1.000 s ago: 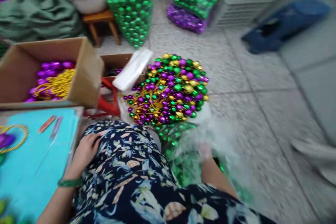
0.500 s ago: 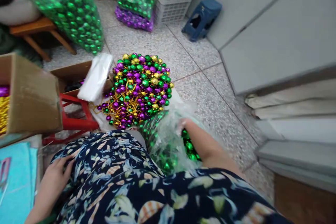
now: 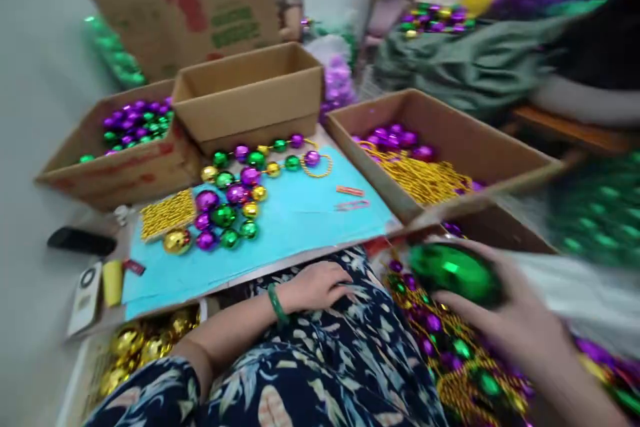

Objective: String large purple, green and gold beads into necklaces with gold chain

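The blue-covered bench (image 3: 295, 210) spreads beyond the left fingers. A box (image 3: 465, 147) of purple beads and gold chains sits ahead of the right fingers, and a bead pile (image 3: 434, 322) lies below them. Past the left fingers, a thick strand (image 3: 237, 195) curves over the bench. The right hand (image 3: 520, 310) (rather blurred) has its fingers spread just wide enough to grip a green ball (image 3: 453, 272) between thumb and fingertips. The left hand (image 3: 320, 285) rests on the lap, fingers loosely bent around nothing. Behind them, a green bangle (image 3: 278, 307) circles the wrist.
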